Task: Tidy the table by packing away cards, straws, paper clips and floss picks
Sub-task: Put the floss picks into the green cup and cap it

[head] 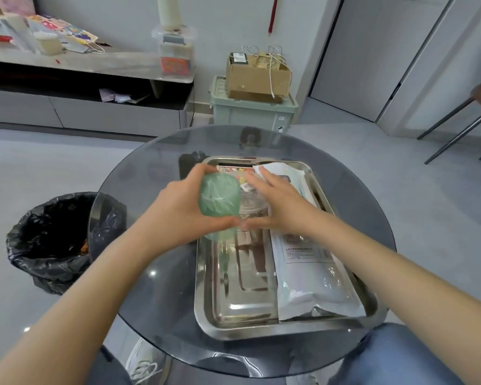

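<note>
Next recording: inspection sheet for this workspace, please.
Surface: round glass table, steel tray on it.
Job's things: green translucent container held above the tray; white plastic packet along the tray's right side; clear container partly hidden under the hands.
Clutter: dark object by the tray's far left corner, unclear.
Grippers: left hand grips the green translucent container; right hand open, fingers straight.
Cables: nothing seen.
Surroundings: black-lined bin left of the table; cardboard box on a green crate behind.
</note>
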Tool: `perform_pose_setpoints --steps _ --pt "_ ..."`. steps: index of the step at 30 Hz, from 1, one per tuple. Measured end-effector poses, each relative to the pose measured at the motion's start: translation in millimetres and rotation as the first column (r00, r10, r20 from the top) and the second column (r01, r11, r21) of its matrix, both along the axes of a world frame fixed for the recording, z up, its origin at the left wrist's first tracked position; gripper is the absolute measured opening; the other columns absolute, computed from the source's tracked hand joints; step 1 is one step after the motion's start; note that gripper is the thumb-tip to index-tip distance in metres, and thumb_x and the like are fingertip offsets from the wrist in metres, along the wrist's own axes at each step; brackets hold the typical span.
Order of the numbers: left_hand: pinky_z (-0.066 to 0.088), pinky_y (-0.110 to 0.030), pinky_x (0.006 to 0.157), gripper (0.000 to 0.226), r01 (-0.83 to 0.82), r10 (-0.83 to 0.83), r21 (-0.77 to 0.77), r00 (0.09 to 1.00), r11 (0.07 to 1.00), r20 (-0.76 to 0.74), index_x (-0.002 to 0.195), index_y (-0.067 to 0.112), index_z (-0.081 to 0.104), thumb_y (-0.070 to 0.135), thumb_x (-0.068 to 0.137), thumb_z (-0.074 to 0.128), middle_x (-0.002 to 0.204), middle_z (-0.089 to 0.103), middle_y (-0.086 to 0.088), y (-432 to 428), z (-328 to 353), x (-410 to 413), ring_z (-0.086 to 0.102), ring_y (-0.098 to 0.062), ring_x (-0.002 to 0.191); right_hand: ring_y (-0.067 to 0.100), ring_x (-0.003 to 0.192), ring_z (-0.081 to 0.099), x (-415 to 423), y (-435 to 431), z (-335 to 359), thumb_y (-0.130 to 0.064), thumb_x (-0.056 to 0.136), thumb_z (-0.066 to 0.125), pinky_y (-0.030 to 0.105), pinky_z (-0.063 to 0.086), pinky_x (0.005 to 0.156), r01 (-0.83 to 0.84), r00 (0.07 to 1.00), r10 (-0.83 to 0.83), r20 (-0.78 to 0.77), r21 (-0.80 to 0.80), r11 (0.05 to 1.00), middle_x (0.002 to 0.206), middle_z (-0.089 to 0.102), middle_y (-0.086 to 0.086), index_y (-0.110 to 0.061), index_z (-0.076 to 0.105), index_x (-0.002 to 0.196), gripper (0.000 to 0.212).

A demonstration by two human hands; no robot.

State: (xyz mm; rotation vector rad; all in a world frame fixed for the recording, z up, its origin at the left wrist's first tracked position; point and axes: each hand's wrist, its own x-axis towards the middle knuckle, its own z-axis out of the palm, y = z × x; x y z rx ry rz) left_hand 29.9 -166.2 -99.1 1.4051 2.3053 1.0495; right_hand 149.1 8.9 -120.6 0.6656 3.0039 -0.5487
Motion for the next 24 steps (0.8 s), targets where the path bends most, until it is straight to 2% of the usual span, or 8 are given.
perform_pose_setpoints --steps 3,6,9,12,16,19,21,24 --pt "0.041 -0.015 0.065 0.083 0.116 -0.121 -0.116 0.992 0.986 -0.037 0.126 0.028 0.037 0.053 0.059 0.08 0.093 0.054 0.015 5 -11 9 0.055 -0.004 0.081 0.02 0.147 0.003 29 6 13 -0.039 0.088 0.063 0.041 0.01 0.119 0.097 0.992 -0.098 -0.08 -0.025 0.995 0.16 0.003 0.001 -0.029 0.014 0.151 0.081" --pt "0.044 -0.026 0.082 0.085 0.163 -0.184 -0.176 0.977 0.971 -0.11 0.128 0.025 0.038 0.053 0.06 0.08 0.113 0.053 0.006 13 -24 18 0.053 -0.014 0.098 0.017 0.145 0.015 61 15 17 -0.025 0.094 0.054 0.03 0.014 0.116 0.188 0.972 -0.185 -0.142 0.011 0.982 0.157 0.021 0.004 -0.02 0.028 0.148 0.06" --pt "0.045 -0.036 0.094 0.087 0.159 -0.182 -0.131 0.965 0.979 -0.19 0.131 0.025 0.038 0.056 0.061 0.079 0.129 0.048 0.004 19 -33 28 0.05 -0.018 0.111 0.021 0.14 0.028 90 24 9 -0.027 0.092 0.054 0.027 0.024 0.109 0.276 0.956 -0.276 -0.1 -0.013 0.961 0.147 0.039 0.004 -0.017 0.036 0.144 0.056" --pt "0.048 -0.041 0.092 0.095 0.095 -0.125 -0.122 0.957 0.988 -0.261 0.139 0.027 0.032 0.064 0.061 0.073 0.134 0.044 0.005 21 -36 36 0.049 -0.019 0.115 0.024 0.129 0.04 105 27 2 -0.033 0.092 0.054 0.03 0.035 0.098 0.369 0.929 -0.371 -0.006 -0.075 0.926 0.137 0.046 0.005 -0.017 0.036 0.142 0.055" --pt "0.044 -0.039 0.09 0.122 -0.065 0.035 -0.062 0.915 0.996 -0.402 0.149 0.017 0.017 0.084 0.053 0.052 0.128 0.044 -0.005 18 -40 41 0.045 -0.023 0.114 0.02 0.09 0.049 112 27 -11 -0.022 0.097 0.047 0.028 0.036 0.072 0.444 0.894 -0.447 0.003 -0.119 0.888 0.085 0.049 -0.006 -0.013 0.033 0.143 0.049" --pt "0.033 -0.044 0.106 0.135 -0.237 0.198 -0.145 0.95 0.961 -0.24 0.151 0.008 0.002 0.088 0.05 0.04 0.145 0.03 -0.014 13 -45 37 0.031 -0.03 0.132 0.017 0.073 0.05 113 32 -18 -0.012 0.096 0.042 0.028 0.037 0.063 0.464 0.879 -0.473 -0.061 -0.12 0.878 0.073 0.048 -0.003 -0.015 0.035 0.141 0.046" --pt "0.024 -0.047 0.115 0.141 -0.167 0.18 -0.286 0.983 0.944 0.019 0.151 0.01 -0.008 0.09 0.046 0.042 0.157 0.013 -0.014 9 -53 33 0.017 -0.029 0.143 0.018 0.072 0.05 112 32 -23 -0.008 0.096 0.041 0.028 0.037 0.065 0.464 0.873 -0.478 -0.095 -0.139 0.875 0.072 0.048 -0.004 -0.014 0.034 0.14 0.046" --pt "0.028 -0.044 0.113 0.141 -0.084 0.12 -0.198 0.977 0.977 0.177 0.151 0.028 -0.002 0.091 0.038 0.054 0.152 0.022 -0.011 12 -64 35 0.025 -0.025 0.139 0.027 0.086 0.052 112 30 -28 -0.004 0.095 0.04 0.027 0.035 0.072 0.437 0.872 -0.459 -0.171 -0.148 0.887 0.079 0.05 -0.001 -0.009 0.034 0.142 0.047"
